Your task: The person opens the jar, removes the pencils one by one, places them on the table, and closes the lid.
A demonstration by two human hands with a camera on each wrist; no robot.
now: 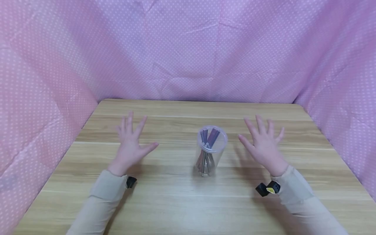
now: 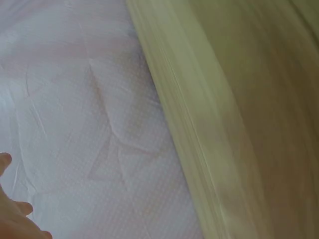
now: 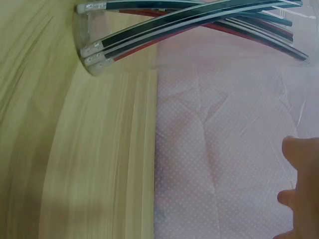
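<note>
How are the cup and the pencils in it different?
The cup is clear and see-through, but the pencils are mostly dark, with some red. The cup is wide and round, while each of the pencils is long and thin. The cup stands upright on the table, but the pencils lean and cross. Both are untouched by the left hand and right hand.

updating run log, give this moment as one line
left hand: open, empty; right hand: open, empty; clear plastic cup: upright, holding pencils, on table
</note>
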